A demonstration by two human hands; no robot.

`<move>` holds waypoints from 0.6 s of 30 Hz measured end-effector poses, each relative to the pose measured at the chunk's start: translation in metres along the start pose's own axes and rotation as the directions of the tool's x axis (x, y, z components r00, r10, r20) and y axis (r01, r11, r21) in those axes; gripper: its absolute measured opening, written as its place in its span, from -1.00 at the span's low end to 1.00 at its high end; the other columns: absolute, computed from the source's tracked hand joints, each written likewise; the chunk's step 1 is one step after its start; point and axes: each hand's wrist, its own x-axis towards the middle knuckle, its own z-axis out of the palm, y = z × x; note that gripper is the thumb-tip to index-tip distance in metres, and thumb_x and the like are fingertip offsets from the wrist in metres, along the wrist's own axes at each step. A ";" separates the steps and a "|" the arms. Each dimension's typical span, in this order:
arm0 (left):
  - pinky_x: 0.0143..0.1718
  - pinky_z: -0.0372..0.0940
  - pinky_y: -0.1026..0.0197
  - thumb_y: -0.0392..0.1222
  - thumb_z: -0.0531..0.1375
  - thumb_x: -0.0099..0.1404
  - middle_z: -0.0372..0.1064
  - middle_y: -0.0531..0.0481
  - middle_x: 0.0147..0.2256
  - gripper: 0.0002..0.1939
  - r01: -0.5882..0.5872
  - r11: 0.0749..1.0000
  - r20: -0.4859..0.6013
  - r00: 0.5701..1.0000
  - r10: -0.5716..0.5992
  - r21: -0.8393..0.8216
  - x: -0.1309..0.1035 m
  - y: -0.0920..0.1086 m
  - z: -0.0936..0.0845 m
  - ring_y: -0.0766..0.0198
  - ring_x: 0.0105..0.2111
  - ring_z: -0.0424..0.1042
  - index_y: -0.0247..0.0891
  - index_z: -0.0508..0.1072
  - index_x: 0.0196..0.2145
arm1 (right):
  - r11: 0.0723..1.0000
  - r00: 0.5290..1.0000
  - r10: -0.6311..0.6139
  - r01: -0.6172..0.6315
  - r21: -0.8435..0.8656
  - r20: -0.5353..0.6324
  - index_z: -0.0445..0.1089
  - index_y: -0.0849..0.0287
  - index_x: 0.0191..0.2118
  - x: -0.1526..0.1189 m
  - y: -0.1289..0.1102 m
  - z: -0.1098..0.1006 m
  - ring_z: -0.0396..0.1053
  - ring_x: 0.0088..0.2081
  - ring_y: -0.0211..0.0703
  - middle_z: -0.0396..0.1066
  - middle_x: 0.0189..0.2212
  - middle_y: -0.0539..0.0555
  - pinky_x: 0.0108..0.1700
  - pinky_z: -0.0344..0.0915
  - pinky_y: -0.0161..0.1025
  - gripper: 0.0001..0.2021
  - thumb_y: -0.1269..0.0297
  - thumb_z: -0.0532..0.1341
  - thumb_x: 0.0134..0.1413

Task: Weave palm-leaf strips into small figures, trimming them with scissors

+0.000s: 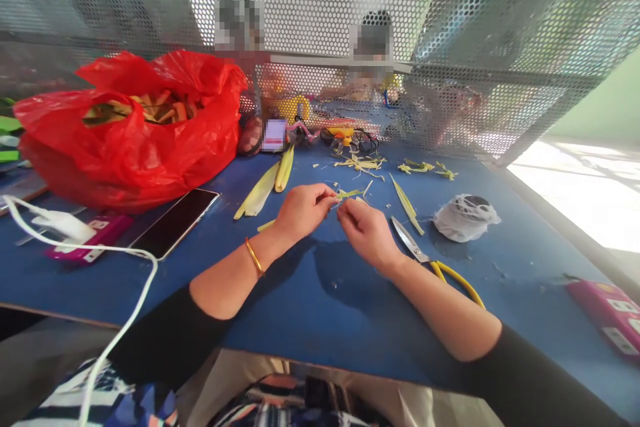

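Note:
Over the middle of the blue table, my left hand [306, 209] pinches a thin green husk strip [349, 193] at its left end. Close to its right, my right hand [367, 230] has its fingers curled and pressed together just below the strip; what they hold is too small to make out. Broad pale husk leaves [260, 192] lie left of my hands. Scissors with yellow handles [417, 250] rest open beside my right forearm, and one narrow leaf [406, 203] lies above them. A spool wrapped in white netting [465, 217] stands to the right.
A red plastic bag [135, 160] of husk pieces fills the back left. Near it are a black phone [175, 223], a white cable [145, 290] and a magenta box [100, 240]. Another magenta box [607, 313] sits far right. Behind the perforated metal screen [320, 7] are people.

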 end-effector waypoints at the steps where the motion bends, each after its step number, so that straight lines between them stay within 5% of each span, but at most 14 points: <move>1: -0.44 0.20 0.30 -0.22 0.16 0.25 0.41 0.08 -0.58 -0.86 0.001 1.000 -0.002 1.000 -0.001 0.015 -0.001 0.000 0.001 0.32 -0.53 0.37 -0.27 0.51 -0.37 | 0.994 0.997 -0.080 0.080 -0.077 0.004 0.10 0.10 -0.54 -0.001 -0.001 0.000 0.11 -0.52 -0.27 0.19 -0.59 -0.04 -0.42 0.03 -0.29 -0.80 0.34 0.02 0.11; 5: -0.36 0.23 0.27 -0.26 0.14 0.25 0.47 0.03 -0.50 -0.86 -0.072 0.985 0.024 0.997 0.069 0.159 -0.005 0.002 0.000 0.24 -0.41 0.45 -0.24 0.52 -0.37 | 0.933 0.967 -0.237 0.253 -0.257 0.093 0.09 0.09 -0.49 -0.003 -0.003 -0.004 0.14 -0.51 -0.24 0.24 -0.56 0.02 -0.42 0.00 -0.28 -0.79 0.39 -0.03 0.17; 9: -0.27 0.25 0.21 -0.28 0.12 0.28 0.54 -0.09 -0.36 -0.81 -0.212 0.915 0.124 0.976 0.179 0.345 -0.007 0.002 -0.003 0.15 -0.28 0.48 -0.25 0.55 -0.36 | 0.933 0.973 -0.184 0.217 -0.285 0.139 0.12 0.10 -0.49 0.002 -0.001 -0.016 0.15 -0.49 -0.23 0.25 -0.55 0.02 -0.41 -0.01 -0.27 -0.79 0.35 -0.03 0.19; 14: -0.32 0.25 0.28 -0.36 0.18 0.18 0.50 0.02 -0.46 -0.85 -0.296 0.949 0.364 0.900 0.239 0.107 -0.004 0.004 -0.008 0.29 -0.42 0.46 -0.22 0.54 -0.45 | 0.992 0.977 0.122 -0.126 0.012 0.174 0.21 0.13 -0.56 0.015 0.011 -0.030 0.07 -0.55 -0.29 0.15 -0.64 -0.08 -0.46 0.00 -0.31 -0.74 0.15 0.11 0.09; 18: -0.42 0.27 0.32 -0.25 0.18 0.20 0.41 0.09 -0.57 -0.89 -0.085 0.978 0.253 0.958 0.133 -0.192 -0.002 0.006 -0.007 0.36 -0.54 0.40 -0.26 0.49 -0.43 | 0.831 0.901 0.319 -0.415 0.370 0.293 0.27 0.14 -0.55 0.019 0.019 -0.023 0.04 -0.63 -0.34 0.10 -0.72 -0.14 -0.51 0.01 -0.31 -0.68 -0.03 0.22 -0.10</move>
